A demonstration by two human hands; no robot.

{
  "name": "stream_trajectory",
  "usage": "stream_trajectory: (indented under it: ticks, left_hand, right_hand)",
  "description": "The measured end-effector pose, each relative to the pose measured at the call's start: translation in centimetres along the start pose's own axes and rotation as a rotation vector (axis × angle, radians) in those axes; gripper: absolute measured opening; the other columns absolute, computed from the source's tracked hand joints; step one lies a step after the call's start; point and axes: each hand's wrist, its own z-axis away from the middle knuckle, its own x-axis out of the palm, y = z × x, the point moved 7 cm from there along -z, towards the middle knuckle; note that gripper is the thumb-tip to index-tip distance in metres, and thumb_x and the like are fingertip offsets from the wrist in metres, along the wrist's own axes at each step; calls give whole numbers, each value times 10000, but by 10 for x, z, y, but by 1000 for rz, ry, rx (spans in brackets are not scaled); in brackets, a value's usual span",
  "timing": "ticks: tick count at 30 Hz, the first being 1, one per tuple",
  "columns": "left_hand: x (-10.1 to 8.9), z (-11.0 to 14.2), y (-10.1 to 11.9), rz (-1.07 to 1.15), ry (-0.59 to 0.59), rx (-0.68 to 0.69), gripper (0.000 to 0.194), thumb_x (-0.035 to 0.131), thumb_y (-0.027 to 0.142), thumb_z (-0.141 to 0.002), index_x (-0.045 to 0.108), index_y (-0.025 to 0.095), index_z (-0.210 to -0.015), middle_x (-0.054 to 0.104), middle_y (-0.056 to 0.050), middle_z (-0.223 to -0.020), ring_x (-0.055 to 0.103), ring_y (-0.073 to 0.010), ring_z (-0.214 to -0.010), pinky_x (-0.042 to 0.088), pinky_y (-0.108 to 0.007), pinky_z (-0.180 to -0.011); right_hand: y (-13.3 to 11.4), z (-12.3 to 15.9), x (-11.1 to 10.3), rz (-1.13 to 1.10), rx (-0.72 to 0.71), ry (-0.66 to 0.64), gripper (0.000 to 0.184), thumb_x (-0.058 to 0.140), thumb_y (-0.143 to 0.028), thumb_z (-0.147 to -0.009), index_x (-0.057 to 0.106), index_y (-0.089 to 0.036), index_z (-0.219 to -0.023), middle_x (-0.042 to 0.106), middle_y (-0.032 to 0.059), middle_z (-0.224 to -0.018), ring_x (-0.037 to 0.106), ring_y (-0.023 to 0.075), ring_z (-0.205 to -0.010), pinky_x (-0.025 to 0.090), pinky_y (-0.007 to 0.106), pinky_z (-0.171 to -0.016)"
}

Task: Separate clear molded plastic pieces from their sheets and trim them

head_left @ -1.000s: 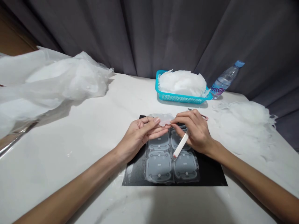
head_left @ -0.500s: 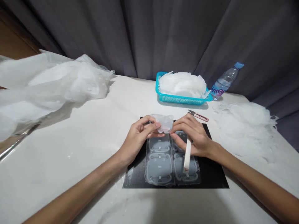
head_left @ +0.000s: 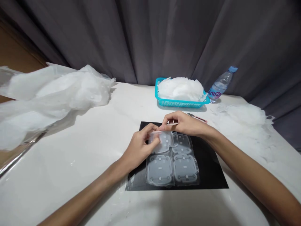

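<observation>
Pinching a translucent piece (head_left: 164, 142) between thumb and fingers, the left hand (head_left: 142, 142) has its grip closed on that piece's left side. The piece is held over the upper part of a clear sheet (head_left: 160, 169) with grey rounded panels, overlapping the upper-left panel; a small loop at its right reaches over the neighbouring one. The right hand (head_left: 182, 122) has its grip closed around a white stick (head_left: 173, 123), fingertips at the piece's top edge, near the left fingers; whether they also pinch the piece cannot be determined. The sheet lies on a black mat (head_left: 209, 169) on the white counter (head_left: 94, 141). Snips (head_left: 198, 118) lie just beyond the right hand. Further back, a blue basket (head_left: 181, 103) holds white pieces (head_left: 181, 89), with a bottle (head_left: 219, 86) standing beside it. A translucent pile (head_left: 246, 125) lies at right; bulky plastic bagging (head_left: 70, 91) at left.
</observation>
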Motion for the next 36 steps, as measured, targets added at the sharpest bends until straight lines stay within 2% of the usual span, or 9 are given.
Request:
stream_trajectory:
  ticks: [8,10,14,16,18,21,24,29,36]
  left_hand:
    - [4,1,3,-131,-45,129,187,653,358,-1028,740,194,-1007,696,24,-772,563,-113,-626,406,-230,-563]
    - [7,7,13,-260,-36,292,155,620,297,-1058,700,187,-984,680,19,-783,592,-115,-636,442,-234,-580]
    - [22,30,40,-617,-17,776,127,551,94,-1054,639,169,-1000,645,2,-769,632,-152,-667,518,-280,-658]
    - [23,34,43,-638,-3,837,121,551,73,-1048,628,166,-1045,651,-2,-778,644,-159,-671,530,-285,-666]
    - [13,25,36,-526,15,700,58,569,156,-1069,615,183,-1047,671,2,-807,654,-148,-667,523,-267,-643]
    - [-2,7,13,-298,-2,348,95,586,306,-1084,612,215,-1082,724,-1,-915,691,-142,-753,524,-249,-688]
    - [-7,-2,-4,-76,-30,119,166,578,383,-1083,597,219,-1072,729,-1,-903,651,-137,-747,481,-247,-671]
    - [7,-4,-16,257,-100,-52,237,635,422,-1047,523,217,-1008,718,7,-828,571,-119,-666,388,-232,-597]
    - [10,-2,-19,288,-86,-155,313,770,469,-944,688,201,-1083,743,-22,-929,677,-168,-776,477,-256,-666]
  right_hand:
    - [8,11,5,52,8,-150,122,689,-287,-859,685,-165,-853,647,1,-769,527,140,-694,363,269,-640]
    - [12,11,2,185,-22,-42,42,631,-198,-876,647,-180,-841,650,1,-790,537,145,-715,355,268,-656]
    - [27,5,-6,497,-37,225,139,549,-56,-861,584,-190,-875,686,35,-908,576,182,-836,337,282,-723]
    - [35,1,-8,536,-25,257,159,534,-39,-859,569,-193,-881,690,43,-926,579,192,-854,335,285,-727]
    - [37,-2,-12,487,-40,243,148,529,-53,-872,565,-196,-877,692,34,-932,588,189,-855,349,281,-733]
    - [31,3,-25,295,-79,236,74,545,-197,-962,573,-195,-893,684,23,-919,600,183,-842,390,280,-745]
    - [25,14,-36,211,-36,239,295,543,-431,-1026,622,-184,-884,685,27,-872,586,184,-784,400,291,-717]
    - [12,23,-10,190,-165,-32,200,593,-298,-987,725,-159,-928,745,51,-945,634,196,-884,432,298,-790]
    - [15,17,0,-88,-203,-1,105,684,-217,-902,753,-140,-884,716,11,-826,598,150,-763,424,262,-713]
